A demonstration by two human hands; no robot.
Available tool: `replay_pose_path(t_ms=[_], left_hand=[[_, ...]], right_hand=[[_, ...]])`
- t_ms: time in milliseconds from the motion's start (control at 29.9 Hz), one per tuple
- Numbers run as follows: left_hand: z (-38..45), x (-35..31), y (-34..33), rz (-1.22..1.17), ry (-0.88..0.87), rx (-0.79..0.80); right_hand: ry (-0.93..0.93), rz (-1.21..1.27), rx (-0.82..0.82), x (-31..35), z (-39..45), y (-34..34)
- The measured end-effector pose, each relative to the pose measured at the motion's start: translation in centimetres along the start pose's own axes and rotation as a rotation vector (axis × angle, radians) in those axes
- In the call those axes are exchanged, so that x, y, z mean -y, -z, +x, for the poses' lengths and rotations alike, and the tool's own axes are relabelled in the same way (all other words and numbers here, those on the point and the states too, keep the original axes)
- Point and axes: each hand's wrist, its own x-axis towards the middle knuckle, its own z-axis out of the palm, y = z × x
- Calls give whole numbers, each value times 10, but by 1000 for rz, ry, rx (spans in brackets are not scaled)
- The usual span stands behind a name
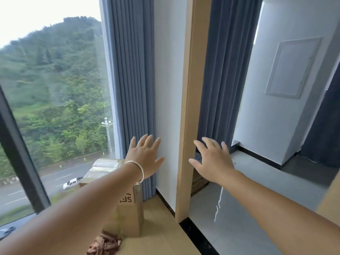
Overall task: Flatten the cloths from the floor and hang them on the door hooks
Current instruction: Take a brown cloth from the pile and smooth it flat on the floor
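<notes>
A crumpled brown cloth (104, 243) lay on the floor (161, 242) at the bottom of the view, just beside a tall cardboard box (128, 216) standing before the blue curtain (132, 80). Neither hand touched it. The left hand (145, 159), a silver bangle (138, 172) on its wrist, and the right hand (211, 161) were both raised with fingers spread, empty, either side of the wooden door frame (187, 116). No door hooks showed anywhere. The risk, as I judged it, was reaching down blind: with the gaze up, the cloth sat at the edge of sight, and a hand could knock the box instead.
</notes>
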Motion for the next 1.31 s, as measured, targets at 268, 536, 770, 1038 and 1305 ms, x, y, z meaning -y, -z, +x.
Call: replay_pose_path(t_ms=[268, 536, 770, 1038, 1305], left_hand=[[16, 177, -76, 45, 252, 49], [-6, 317, -130, 128, 407, 142], [-64, 375, -198, 145, 573, 294], [-140, 380, -297, 91, 788, 499], [-220, 344, -444, -51, 1007, 730]], right_hand=[[236, 30, 85, 134, 135, -70], [443, 63, 109, 266, 232, -132], [650, 163, 250, 365, 232, -221], [874, 211, 438, 428, 214, -348], [1078, 193, 655, 446, 162, -514]])
